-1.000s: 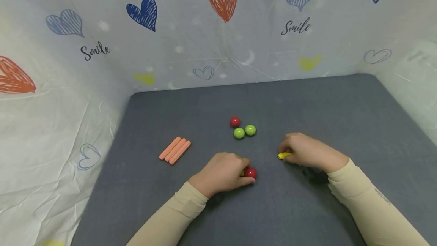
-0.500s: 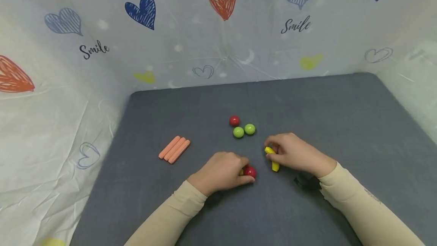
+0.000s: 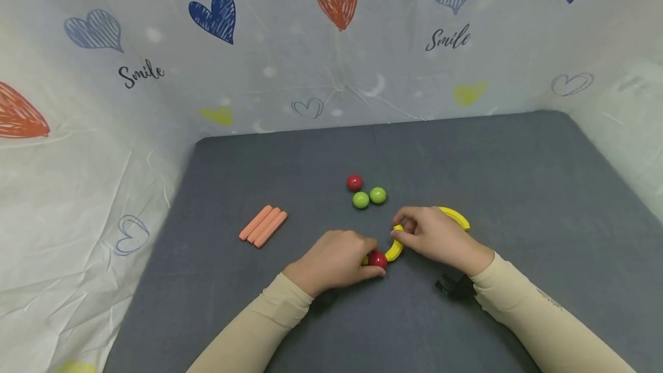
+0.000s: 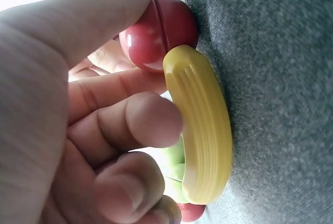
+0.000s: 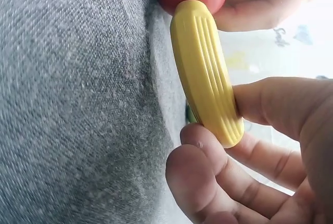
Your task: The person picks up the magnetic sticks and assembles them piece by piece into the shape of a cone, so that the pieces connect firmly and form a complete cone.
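My left hand (image 3: 334, 261) pinches a glossy red ball (image 3: 378, 260) with a seam round it, low over the grey surface. A sliver of yellow shows between that hand and the ball. My right hand (image 3: 432, 236) pinches the far end of a curved, ridged, banana-shaped yellow piece (image 3: 395, 251) between thumb and fingers. The near end of this yellow piece (image 4: 203, 130) meets the ball's side in both wrist views. Another banana-shaped yellow piece (image 3: 457, 217) lies just beyond the right hand, partly hidden by it.
Behind the hands sit a second red ball (image 3: 354, 182) and two green balls (image 3: 361, 200). Three orange sticks (image 3: 263, 226) lie side by side at the left. A white cloth printed with hearts (image 3: 342, 73) walls the grey table (image 3: 290, 166).
My right hand has moved left and turned the yellow piece, bringing its end to the red ball. This uncovers another yellow piece behind. The left hand has kept its grip in place.
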The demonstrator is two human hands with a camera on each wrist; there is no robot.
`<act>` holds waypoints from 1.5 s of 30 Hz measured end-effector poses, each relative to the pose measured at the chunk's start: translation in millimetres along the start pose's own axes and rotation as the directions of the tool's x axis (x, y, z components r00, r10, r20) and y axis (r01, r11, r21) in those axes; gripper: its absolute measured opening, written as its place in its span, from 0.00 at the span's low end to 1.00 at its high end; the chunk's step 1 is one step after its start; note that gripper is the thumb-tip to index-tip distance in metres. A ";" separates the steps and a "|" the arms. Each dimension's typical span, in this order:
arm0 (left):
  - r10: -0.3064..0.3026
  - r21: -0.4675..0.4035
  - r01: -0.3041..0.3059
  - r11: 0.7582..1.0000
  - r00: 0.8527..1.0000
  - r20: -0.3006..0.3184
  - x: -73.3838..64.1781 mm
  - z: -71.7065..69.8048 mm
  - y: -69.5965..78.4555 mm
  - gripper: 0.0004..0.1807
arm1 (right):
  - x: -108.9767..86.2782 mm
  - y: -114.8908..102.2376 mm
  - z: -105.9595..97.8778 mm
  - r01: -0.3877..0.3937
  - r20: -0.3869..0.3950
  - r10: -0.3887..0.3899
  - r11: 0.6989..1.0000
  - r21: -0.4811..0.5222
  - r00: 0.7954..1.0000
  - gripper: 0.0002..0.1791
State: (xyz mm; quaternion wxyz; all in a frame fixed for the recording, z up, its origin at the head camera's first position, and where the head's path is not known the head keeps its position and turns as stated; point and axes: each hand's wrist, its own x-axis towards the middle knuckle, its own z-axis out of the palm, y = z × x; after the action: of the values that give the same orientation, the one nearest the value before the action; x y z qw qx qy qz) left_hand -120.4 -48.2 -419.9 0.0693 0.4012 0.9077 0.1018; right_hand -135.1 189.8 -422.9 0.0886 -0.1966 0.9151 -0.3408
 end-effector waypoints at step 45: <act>0.136 0.196 -0.125 0.973 0.990 -0.048 -0.4 4.3 12.2 0.10 | 31.5 4.5 -7.0 -0.009 -0.048 0.005 0.996 -0.092 0.999 0.16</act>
State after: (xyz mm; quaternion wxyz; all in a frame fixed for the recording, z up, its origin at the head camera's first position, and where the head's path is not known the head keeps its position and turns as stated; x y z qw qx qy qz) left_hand -110.5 -39.9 -421.1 -0.0043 0.4615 0.8866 0.0302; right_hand -167.1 183.8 -421.5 0.0586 -0.1891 0.9323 -0.3027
